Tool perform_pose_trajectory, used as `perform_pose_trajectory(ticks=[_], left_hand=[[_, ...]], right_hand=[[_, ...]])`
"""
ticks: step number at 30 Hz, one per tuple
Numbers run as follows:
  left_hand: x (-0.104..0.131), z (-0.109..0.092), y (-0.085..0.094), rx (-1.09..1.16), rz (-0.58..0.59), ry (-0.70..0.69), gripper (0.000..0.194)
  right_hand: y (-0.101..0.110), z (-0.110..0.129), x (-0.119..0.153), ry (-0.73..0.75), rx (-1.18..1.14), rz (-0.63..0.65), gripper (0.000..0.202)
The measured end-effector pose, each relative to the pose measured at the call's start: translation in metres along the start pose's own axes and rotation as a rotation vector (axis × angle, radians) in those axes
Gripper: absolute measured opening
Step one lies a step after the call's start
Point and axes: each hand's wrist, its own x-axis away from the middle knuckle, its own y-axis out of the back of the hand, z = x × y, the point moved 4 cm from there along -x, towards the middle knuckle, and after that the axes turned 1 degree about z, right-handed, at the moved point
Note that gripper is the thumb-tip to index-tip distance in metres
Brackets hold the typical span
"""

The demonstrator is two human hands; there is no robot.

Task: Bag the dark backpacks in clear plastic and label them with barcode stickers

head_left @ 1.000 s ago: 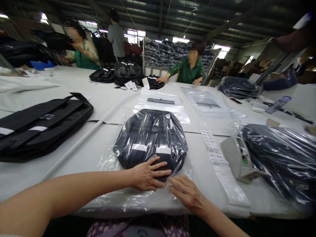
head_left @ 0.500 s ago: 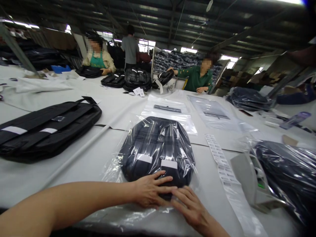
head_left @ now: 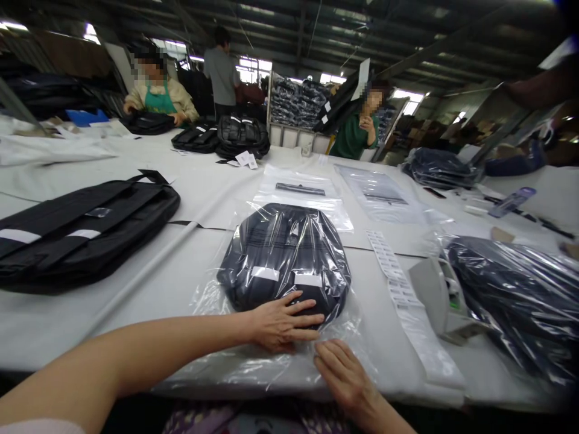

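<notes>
A black backpack lies in front of me inside a clear plastic bag, whose loose end spreads toward the table's near edge. My left hand rests flat on the backpack's lower part, over the film, with its fingers spread. Just to the right and nearer to me is my right hand, its fingers bent together on the loose plastic. The fingertips are partly hidden, but they appear to grip the film.
Another black backpack lies at left. Beyond are flat plastic bags. At right lie a label strip, a grey dispenser and bagged goods. Co-workers stand across the table.
My right hand has drawn toward me, away from my left hand, and its fingers have closed. My left hand stays on the backpack. Across the table, a co-worker in green has raised a black item.
</notes>
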Motion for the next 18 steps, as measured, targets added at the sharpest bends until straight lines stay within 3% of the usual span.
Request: perform_pose_trajectory(ticks=[5,12,16,18], left_hand=[[-0.002,0.004,-0.004,0.086,0.002,0.042,0.081],[-0.006,0.012,-0.001,0.274,-0.039,0.104,0.069],[-0.012,0.014,-0.004,0.329,-0.072,0.128,0.074],[-0.013,0.014,0.000,0.312,-0.082,0.135,0.074]], right_hand=[[0.006,-0.010,-0.019,0.139,-0.015,-0.007,0.025],[0.008,-0.025,-0.028,0.180,-0.013,-0.031,0.026],[-0.007,-0.031,-0.026,0.177,-0.042,0.046,0.023],[-0.015,-0.035,-0.022,0.138,-0.083,0.024,0.026]])
